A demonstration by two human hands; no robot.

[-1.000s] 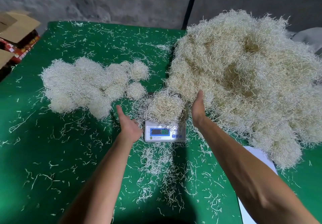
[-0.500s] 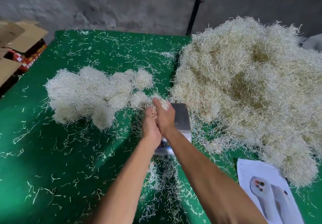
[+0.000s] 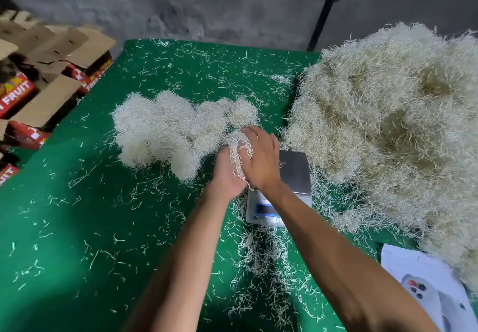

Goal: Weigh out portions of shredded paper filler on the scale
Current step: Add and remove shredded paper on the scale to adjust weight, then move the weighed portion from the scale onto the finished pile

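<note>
Left hand (image 3: 227, 176): forearm reaching up from the bottom edge, palm turned inward and cupped under a wad of shredded paper (image 3: 239, 153), fingers mostly hidden behind it. Right hand (image 3: 261, 161): forearm crossing in from the lower right, back of the hand facing the camera, fingers spread and curled down over the same wad. Grip: both hands pressed together around the wad, grasping it between them, held above the counter (image 3: 77, 228), which is covered in green cloth. Scale (image 3: 294, 174): just right of and below the grip, its steel platform bare, its blue display partly hidden by the right wrist; reading not legible. Weighed portions (image 3: 178, 130): a cluster of pale rounded clumps directly left of and beyond the grip, the nearest clump touching the wad or nearly so. Bulk heap of shredded paper (image 3: 388, 124): large mound well to the right of the grip, reaching the frame edge. Loose strands (image 3: 261, 254): scattered across the cloth, thickest below the scale. Printed sheet (image 3: 424, 280): far lower right of the grip. Cardboard fruit boxes (image 3: 38, 78): far left, off the counter.
</note>
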